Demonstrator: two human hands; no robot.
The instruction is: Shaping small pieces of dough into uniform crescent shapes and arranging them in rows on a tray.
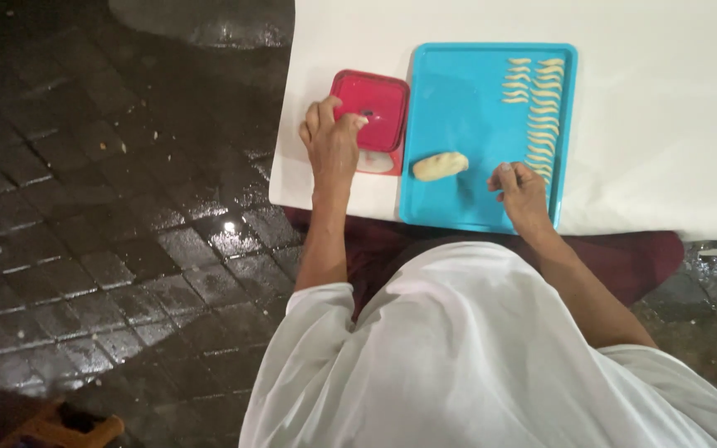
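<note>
Head cam: left hand [331,137] lies w/ fingers spread on red lidded box [369,112], steadying it beside blue tray [458,199]. Right hand [519,187] pinches smth small at tray's near edge, can't tell what; dough lump [439,166] sits mid-tray btwn hands, shaped strips [537,104] lined at far right

Outdoor food-prep spot: wet paving bricks [109,216], white table [665,124] w/ dough tray [458,124].
</note>
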